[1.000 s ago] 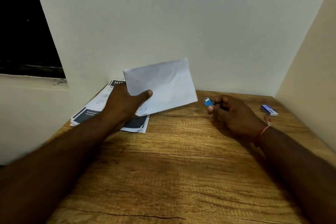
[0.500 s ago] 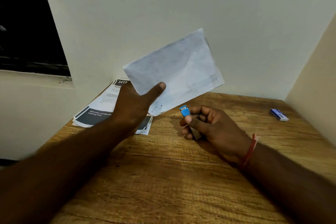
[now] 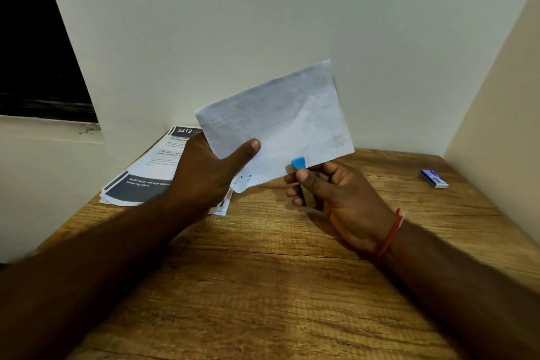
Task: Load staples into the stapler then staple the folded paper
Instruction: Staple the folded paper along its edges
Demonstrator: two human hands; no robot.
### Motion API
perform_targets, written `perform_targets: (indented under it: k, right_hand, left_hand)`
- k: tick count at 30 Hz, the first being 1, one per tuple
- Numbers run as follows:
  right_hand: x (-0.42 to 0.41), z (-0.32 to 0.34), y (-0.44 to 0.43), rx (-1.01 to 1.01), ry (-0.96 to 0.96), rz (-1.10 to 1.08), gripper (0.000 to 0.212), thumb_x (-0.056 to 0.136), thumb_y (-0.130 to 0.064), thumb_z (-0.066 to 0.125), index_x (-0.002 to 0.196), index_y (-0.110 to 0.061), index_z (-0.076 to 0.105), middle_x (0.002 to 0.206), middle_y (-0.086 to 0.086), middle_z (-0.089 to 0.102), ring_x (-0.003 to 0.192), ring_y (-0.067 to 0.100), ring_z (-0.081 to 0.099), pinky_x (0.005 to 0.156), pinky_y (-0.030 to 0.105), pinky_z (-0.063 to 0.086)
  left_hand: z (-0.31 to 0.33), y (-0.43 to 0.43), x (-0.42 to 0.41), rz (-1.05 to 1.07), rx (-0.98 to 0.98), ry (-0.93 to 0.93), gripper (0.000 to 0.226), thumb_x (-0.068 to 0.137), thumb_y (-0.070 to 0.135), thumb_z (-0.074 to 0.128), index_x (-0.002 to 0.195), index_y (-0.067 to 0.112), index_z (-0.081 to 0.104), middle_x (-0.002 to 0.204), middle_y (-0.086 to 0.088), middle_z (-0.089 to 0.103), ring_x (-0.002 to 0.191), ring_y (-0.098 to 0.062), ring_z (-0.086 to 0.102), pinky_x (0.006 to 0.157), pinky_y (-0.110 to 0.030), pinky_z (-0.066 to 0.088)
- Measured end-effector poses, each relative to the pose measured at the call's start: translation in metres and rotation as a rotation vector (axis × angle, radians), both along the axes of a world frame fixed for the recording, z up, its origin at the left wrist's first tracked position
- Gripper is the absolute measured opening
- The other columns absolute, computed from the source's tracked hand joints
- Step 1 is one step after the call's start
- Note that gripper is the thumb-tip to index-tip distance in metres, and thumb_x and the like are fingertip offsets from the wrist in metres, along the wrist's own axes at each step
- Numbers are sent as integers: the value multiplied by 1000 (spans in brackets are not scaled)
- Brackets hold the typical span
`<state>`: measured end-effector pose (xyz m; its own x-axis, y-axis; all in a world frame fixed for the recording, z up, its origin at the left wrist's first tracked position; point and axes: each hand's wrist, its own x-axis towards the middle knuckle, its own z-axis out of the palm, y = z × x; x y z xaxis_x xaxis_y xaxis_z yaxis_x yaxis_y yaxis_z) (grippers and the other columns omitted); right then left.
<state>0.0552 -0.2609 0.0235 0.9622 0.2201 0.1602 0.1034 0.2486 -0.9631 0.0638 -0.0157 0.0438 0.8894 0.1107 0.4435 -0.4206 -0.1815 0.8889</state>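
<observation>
My left hand (image 3: 209, 175) holds the folded white paper (image 3: 280, 123) up above the wooden table (image 3: 263, 286), thumb across its lower left part. My right hand (image 3: 336, 193) grips a small stapler (image 3: 298, 163) with a blue top and a metal body. The stapler's blue end sits against the paper's lower edge, near the right corner. Most of the stapler is hidden inside my fingers.
A stack of printed sheets (image 3: 152, 172) lies at the table's back left, partly under my left hand. A small blue and white staple box (image 3: 434, 178) rests at the back right, close to the side wall (image 3: 496, 126).
Both hands rose from the table. The paper was lifted and tilted up, and my right hand brought the stapler left until it met the paper's lower edge.
</observation>
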Motion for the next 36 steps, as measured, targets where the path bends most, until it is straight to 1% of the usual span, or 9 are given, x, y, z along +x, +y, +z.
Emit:
perform_targets:
  k: [4, 7, 14, 16, 20, 23, 28, 32, 36]
  right_hand:
    - [7, 3, -15, 44, 1, -100, 48, 86, -29, 82, 120, 3, 75, 108, 15, 80, 90, 21, 77, 78, 33, 65]
    - [12, 7, -26, 67, 2, -159, 52, 86, -29, 81, 126, 5, 74, 105, 8, 81, 91, 20, 78, 75, 29, 64]
    - [18, 8, -41, 68, -20, -194, 49, 89, -28, 79, 129, 0, 75, 100, 6, 81, 89, 19, 77, 73, 30, 62]
    - [18, 7, -42, 55, -23, -194, 48, 89, -28, 80, 128, 0, 75, 100, 7, 80, 89, 19, 76, 73, 30, 61]
    - [20, 4, -41, 10, -37, -195, 54, 86, -32, 81, 128, 1, 75, 101, 10, 81, 89, 21, 77, 75, 33, 62]
    - [21, 2, -40, -1, -44, -202, 58, 84, -34, 83, 129, 2, 74, 102, 9, 82, 89, 21, 77, 74, 33, 62]
    - [21, 0, -40, -30, -62, -231, 47, 91, -29, 79, 126, 1, 75, 102, 10, 82, 87, 21, 78, 75, 35, 63]
    - [22, 1, -41, -61, -82, -268, 31, 101, -18, 76, 125, 0, 76, 100, 12, 83, 87, 20, 79, 75, 32, 64]
    - [22, 6, -41, -85, -112, -297, 28, 103, -13, 74, 128, 1, 74, 97, 11, 84, 84, 18, 80, 75, 29, 65]
  left_hand:
    - [0, 4, 3, 22, -6, -8, 22, 96, 37, 88, 112, 38, 74, 117, 11, 83, 104, 1, 79, 87, -23, 62]
    - [0, 7, 6, 46, 2, 14, 22, 95, 40, 89, 111, 37, 74, 117, 9, 83, 104, -2, 80, 91, -32, 63]
    - [1, 3, 5, 41, 58, 27, 21, 96, 36, 87, 108, 37, 71, 111, 14, 79, 88, 17, 74, 67, -2, 53]
    - [1, 3, 4, 49, 71, 29, 20, 96, 39, 87, 106, 37, 70, 110, 14, 79, 89, 14, 75, 67, -5, 55]
    - [1, 3, 3, 53, 64, 33, 20, 95, 42, 88, 105, 39, 70, 113, 12, 80, 97, 1, 77, 81, -26, 58]
    - [1, 3, 2, 43, 60, 34, 21, 95, 41, 88, 104, 40, 69, 111, 15, 78, 90, 16, 74, 78, -22, 55]
    - [-1, 6, 2, 41, 56, 33, 23, 95, 41, 88, 110, 37, 72, 116, 10, 81, 99, 3, 78, 80, -21, 59]
    - [-1, 4, 1, 18, 60, 26, 21, 96, 37, 87, 107, 38, 69, 111, 14, 78, 88, 19, 73, 66, -1, 52]
    - [-1, 4, 0, 12, 56, 16, 23, 97, 36, 87, 110, 39, 68, 113, 16, 77, 89, 21, 72, 67, 0, 51]
